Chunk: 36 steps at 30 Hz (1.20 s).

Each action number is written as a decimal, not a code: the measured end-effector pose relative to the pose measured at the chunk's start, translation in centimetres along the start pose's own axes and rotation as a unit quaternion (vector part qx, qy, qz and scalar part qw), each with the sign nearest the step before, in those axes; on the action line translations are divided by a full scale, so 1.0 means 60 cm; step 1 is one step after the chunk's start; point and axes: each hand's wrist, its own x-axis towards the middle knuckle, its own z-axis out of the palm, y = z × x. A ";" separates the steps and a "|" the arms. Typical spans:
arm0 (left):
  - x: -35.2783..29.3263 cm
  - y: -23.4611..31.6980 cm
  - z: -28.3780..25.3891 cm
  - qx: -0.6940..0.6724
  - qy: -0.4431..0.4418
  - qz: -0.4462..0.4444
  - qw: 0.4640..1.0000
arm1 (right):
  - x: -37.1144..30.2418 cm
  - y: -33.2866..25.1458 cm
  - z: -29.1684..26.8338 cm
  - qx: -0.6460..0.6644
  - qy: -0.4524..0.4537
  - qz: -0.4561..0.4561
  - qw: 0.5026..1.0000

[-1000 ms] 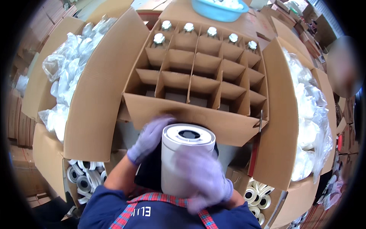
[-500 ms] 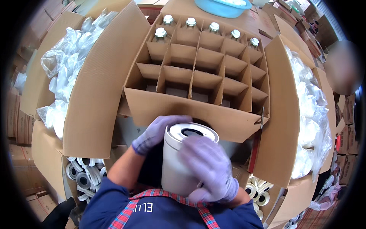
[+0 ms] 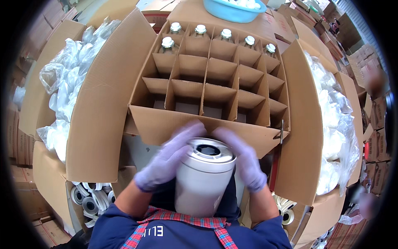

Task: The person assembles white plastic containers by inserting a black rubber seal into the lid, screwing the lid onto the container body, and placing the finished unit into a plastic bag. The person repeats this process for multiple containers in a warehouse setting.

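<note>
A white cylindrical canister (image 3: 203, 186) stands upright against my apron, with a ring-shaped top (image 3: 215, 154) around a dark round opening. My left hand (image 3: 172, 155), in a purple glove, cups the upper left side, fingers stretched toward the far rim. Around the upper right side curves my right hand (image 3: 244, 159), gloved alike. Both hands are somewhat blurred and the fingertips behind the rim are partly hidden. Just beyond the canister is a divided cardboard carton (image 3: 182, 128), where glass bottles with white caps (image 3: 200, 29) stand in the far compartments.
Tall open cartons flank me, a left one (image 3: 97, 108) and a right one (image 3: 300, 124), both filled with clear-wrapped white pieces. Below them lie several white ring parts (image 3: 89, 203). A blue basin (image 3: 234, 13) sits at the back. Another person appears at the far right.
My right hand has moved from the canister's near front side to its upper right side, uncovering the top. My left hand remains on the left. The view has shifted slightly.
</note>
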 end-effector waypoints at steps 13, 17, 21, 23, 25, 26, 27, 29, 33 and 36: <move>-0.114 -0.065 0.058 -0.193 -0.114 -0.083 0.971 | -0.021 -0.255 -0.016 -0.063 -0.326 -0.196 0.923; -0.215 -0.046 0.071 0.255 -0.021 0.186 0.949 | -0.134 -0.275 0.015 -0.218 -0.183 -0.099 0.953; -0.275 0.090 0.150 0.393 -0.039 0.023 0.919 | -0.211 -0.169 0.020 -0.065 -0.030 0.252 0.965; -0.285 0.077 0.113 0.299 -0.077 0.032 0.951 | -0.226 -0.212 0.024 -0.170 -0.062 0.109 0.978; -0.278 0.066 0.063 0.206 -0.220 0.068 0.951 | -0.216 -0.261 -0.007 -0.255 -0.208 -0.079 0.941; -0.266 0.082 0.052 0.166 -0.277 0.016 0.946 | -0.218 -0.255 -0.011 -0.227 -0.223 -0.147 0.936; -0.260 0.093 0.048 0.119 -0.339 -0.036 0.932 | -0.227 -0.250 -0.012 -0.201 -0.236 -0.207 0.928; -0.289 0.064 0.064 0.220 -0.238 0.040 0.945 | -0.225 -0.223 0.016 -0.157 -0.161 -0.135 0.965; -0.296 0.074 0.119 0.295 -0.063 -0.021 0.953 | -0.199 -0.188 0.035 -0.100 -0.094 0.066 0.988; -0.282 0.058 0.081 0.226 -0.096 -0.090 0.965 | -0.155 -0.180 0.023 -0.102 -0.144 0.019 0.984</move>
